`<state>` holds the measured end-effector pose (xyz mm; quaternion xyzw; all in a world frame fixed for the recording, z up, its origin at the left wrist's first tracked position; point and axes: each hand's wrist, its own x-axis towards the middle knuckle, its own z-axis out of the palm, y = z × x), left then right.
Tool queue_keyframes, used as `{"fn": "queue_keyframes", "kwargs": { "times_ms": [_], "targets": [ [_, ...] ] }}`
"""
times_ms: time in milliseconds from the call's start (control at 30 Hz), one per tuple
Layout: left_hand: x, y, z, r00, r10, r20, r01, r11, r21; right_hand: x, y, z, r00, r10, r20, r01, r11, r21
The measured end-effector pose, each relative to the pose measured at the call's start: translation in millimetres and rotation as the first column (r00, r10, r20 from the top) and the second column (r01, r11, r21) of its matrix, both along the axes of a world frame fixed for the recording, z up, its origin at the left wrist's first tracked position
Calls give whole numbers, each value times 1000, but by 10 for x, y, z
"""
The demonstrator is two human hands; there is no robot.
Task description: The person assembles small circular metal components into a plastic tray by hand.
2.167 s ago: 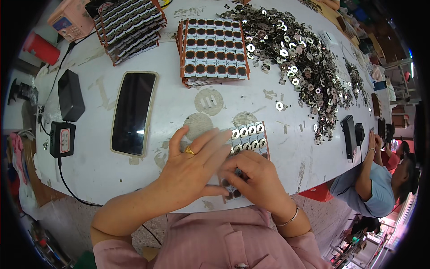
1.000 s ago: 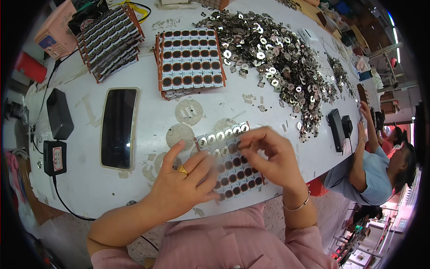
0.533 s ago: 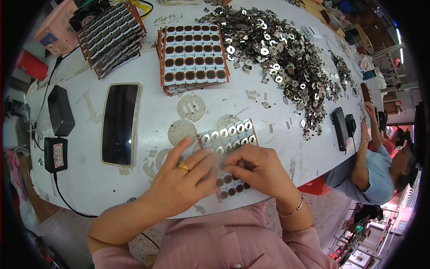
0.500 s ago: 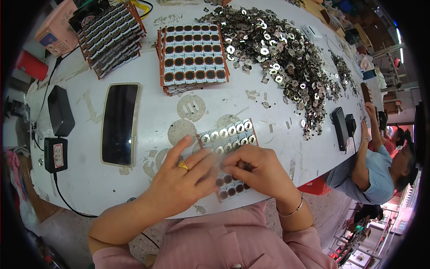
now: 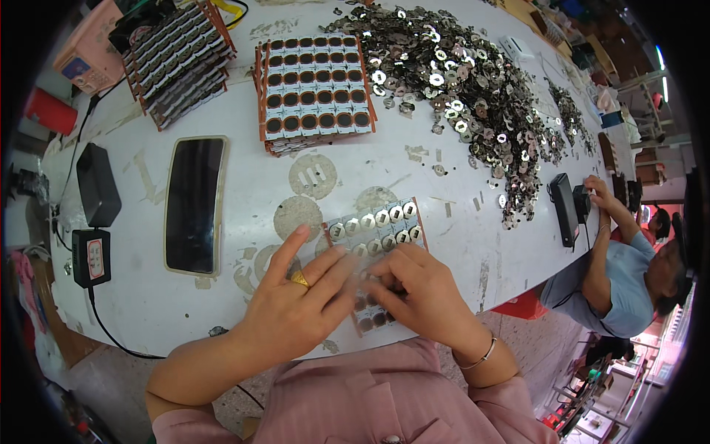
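Note:
Under my hands lies a panel of joined small boards with orange-brown edges. Silvery discs with diamond-shaped openings sit on its far rows; dark round spots show on its near rows. My left hand, a gold ring on one finger, reaches over the panel's left side. Its little finger stretches out while the others bend together, tips blurred and thumb hidden. Touching or nearly touching those tips, my right hand is closed in a pinch over the panel's middle. What either hand holds, if anything, is hidden.
A large heap of metal discs spreads across the far right. Stacked panels stand beyond my hands, with another stack farther left. Left are a phone and black adapter; right, a black device and a seated person.
My right hand has shifted slightly left, and both hands stay over the panel. At the right, the other person's hand has moved nearer the black device. The whole view has shifted slightly.

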<state>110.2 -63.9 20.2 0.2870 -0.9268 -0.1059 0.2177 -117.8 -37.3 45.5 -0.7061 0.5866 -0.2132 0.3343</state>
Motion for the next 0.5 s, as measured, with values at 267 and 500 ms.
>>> {"fn": "queue_keyframes", "kwargs": {
  "times_ms": [267, 500],
  "targets": [
    [-3, -1, -50, 1000, -2, 8, 3, 998, -64, -355, -306, 25, 1000, 13, 8, -11, 986, -165],
    [-26, -42, -35, 998, -15, -56, 13, 999, -44, -564, -721, -52, 913, -258, -316, 66, 858, -510]
  ]
}}
